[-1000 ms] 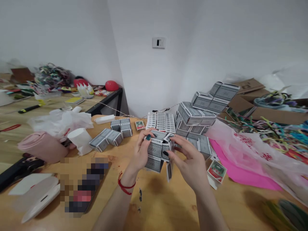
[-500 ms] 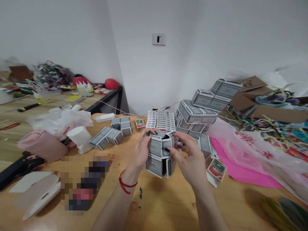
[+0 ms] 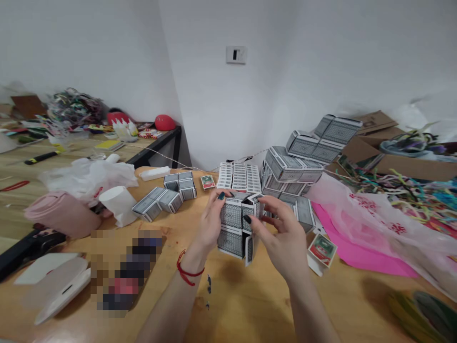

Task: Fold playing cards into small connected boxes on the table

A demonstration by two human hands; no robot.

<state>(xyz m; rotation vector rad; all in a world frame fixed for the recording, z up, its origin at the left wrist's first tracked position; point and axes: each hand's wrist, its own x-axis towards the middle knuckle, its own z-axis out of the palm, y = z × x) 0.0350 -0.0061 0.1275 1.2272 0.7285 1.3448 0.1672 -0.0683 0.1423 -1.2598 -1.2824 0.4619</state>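
Above the table I hold a block of playing cards [image 3: 230, 219], folded into joined cubes with grey patterned backs outward. My left hand [image 3: 209, 224] is closed around its left side, thumb on the top edge. With thumb and fingers, my right hand [image 3: 280, 228] grips the right side, where a card flap [image 3: 249, 247] stands out at the lower corner with a dark gap beside it. More card cubes [image 3: 160, 200] lie at the left. Behind my right hand rises a stack of joined card cubes [image 3: 294, 164].
Rows of card packs [image 3: 238, 177] stand at the back. A red-and-green card box [image 3: 322, 250] lies at right, near pink sheet [image 3: 357, 252] and plastic. Toilet roll [image 3: 117, 205], pink roll [image 3: 60, 214] and a blurred-out object [image 3: 130, 271] occupy the left. Cardboard box [image 3: 410, 164] sits far right.
The card block has turned slightly, and the flap at its lower right corner sits a little differently. Both hands keep nearly the same grip.
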